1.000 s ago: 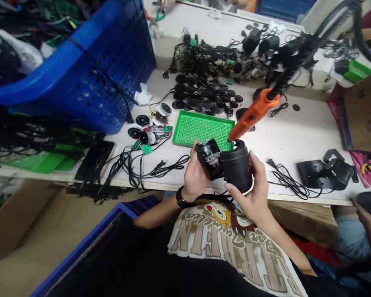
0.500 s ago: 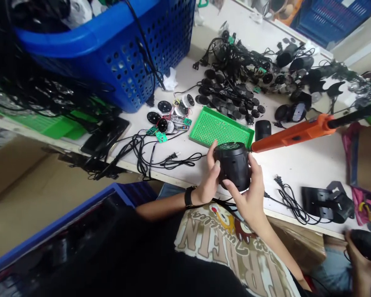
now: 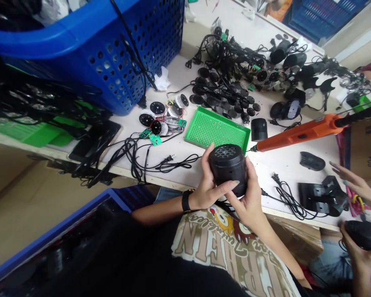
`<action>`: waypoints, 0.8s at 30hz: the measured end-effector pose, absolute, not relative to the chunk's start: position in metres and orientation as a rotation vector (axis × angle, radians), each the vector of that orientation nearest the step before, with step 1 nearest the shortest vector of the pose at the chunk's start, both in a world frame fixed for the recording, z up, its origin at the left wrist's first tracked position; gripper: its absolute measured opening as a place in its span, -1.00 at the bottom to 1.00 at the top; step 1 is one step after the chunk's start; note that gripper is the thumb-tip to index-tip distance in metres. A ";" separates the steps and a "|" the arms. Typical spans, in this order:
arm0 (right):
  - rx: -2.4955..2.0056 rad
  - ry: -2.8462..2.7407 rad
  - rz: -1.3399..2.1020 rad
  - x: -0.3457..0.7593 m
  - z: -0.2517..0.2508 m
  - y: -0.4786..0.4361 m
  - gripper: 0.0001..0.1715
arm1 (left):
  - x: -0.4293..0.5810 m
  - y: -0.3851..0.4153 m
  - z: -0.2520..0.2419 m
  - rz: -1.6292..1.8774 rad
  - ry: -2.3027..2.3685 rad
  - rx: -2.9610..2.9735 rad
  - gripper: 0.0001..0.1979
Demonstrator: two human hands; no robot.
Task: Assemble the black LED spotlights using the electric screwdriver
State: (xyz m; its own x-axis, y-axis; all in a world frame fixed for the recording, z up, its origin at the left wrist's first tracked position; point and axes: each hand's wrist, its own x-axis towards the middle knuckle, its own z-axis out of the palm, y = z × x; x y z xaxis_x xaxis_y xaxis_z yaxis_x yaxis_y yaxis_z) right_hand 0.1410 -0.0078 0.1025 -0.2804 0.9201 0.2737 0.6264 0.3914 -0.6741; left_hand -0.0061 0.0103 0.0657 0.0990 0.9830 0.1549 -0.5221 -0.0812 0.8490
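Note:
Both hands hold a black cylindrical housing [image 3: 229,167] with a perforated top, near the table's front edge. My left hand [image 3: 207,187] wraps its left side, the thumb lying across the front. On the right side my right hand [image 3: 250,194] grips it, fingers along the wall and thumb low. Just behind the housing lies a green perforated tray [image 3: 216,128] with tiny bits in it. An orange power screwdriver [image 3: 299,134] points its tip toward the housing from the right. Coiled black cords [image 3: 179,161] with a plug lie to the left.
A large blue basket [image 3: 111,62] stands at the left back. Circuit boards [image 3: 156,139] with black discs lie beside it. Tangled black parts [image 3: 235,88] spread behind the tray. At right are a black bracket [image 3: 321,197], a small black cover [image 3: 312,161] and a co-worker's hands [image 3: 358,185].
The housing's grille top now faces more toward me, and my left thumb has moved across its front. A co-worker's hand has come in at the right, where a small black cover now lies.

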 end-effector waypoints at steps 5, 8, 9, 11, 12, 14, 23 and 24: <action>-1.335 -1.987 0.607 0.143 0.100 -0.010 0.08 | -0.006 0.008 0.065 1.415 0.633 0.953 -0.08; -1.339 -2.016 0.622 0.143 0.100 -0.009 0.11 | -0.005 0.008 0.065 1.416 0.652 0.955 -0.07; -1.339 -2.036 0.627 0.143 0.101 -0.009 0.12 | -0.005 0.008 0.066 1.415 0.673 0.952 -0.03; -1.332 -2.083 0.637 0.143 0.103 -0.007 0.17 | -0.004 0.009 0.067 1.412 0.721 0.932 0.07; -1.326 -2.106 0.645 0.143 0.104 -0.005 0.20 | -0.003 0.010 0.068 1.413 0.747 0.907 0.11; -1.315 -2.141 0.678 0.142 0.105 -0.003 0.25 | -0.003 0.013 0.071 1.414 0.804 0.807 0.13; -1.225 -1.594 1.158 0.141 0.093 -0.003 -0.01 | -0.016 0.036 0.079 1.253 0.775 0.255 -0.54; -1.220 -1.527 1.191 0.141 0.091 -0.004 -0.10 | -0.017 0.039 0.079 1.235 0.775 0.228 -0.60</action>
